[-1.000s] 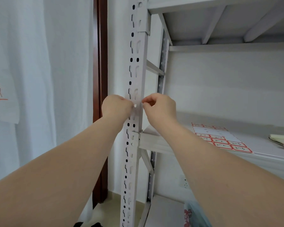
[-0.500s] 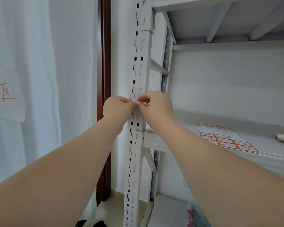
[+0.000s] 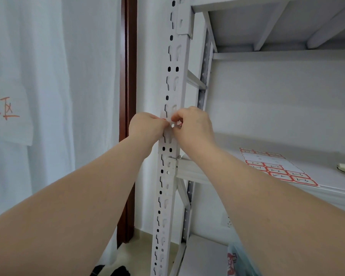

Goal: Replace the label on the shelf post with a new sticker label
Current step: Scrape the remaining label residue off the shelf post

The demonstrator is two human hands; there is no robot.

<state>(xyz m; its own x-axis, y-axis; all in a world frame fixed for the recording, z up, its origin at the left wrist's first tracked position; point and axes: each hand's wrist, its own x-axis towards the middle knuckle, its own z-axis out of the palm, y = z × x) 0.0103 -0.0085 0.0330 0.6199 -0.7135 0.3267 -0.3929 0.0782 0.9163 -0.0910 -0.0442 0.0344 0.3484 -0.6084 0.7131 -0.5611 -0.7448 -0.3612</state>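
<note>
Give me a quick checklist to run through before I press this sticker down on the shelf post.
1. Both hands on the label: ok, left hand and right hand pinch the small label from either side.
2. Label at the shelf post: ok, held against its front face.
3. Label level: cannot tell, fingers cover most of it.
4. Old label fully removed: cannot tell, spot is hidden.
5. Spare stickers nearby: ok, sticker sheet lies on the shelf.
</note>
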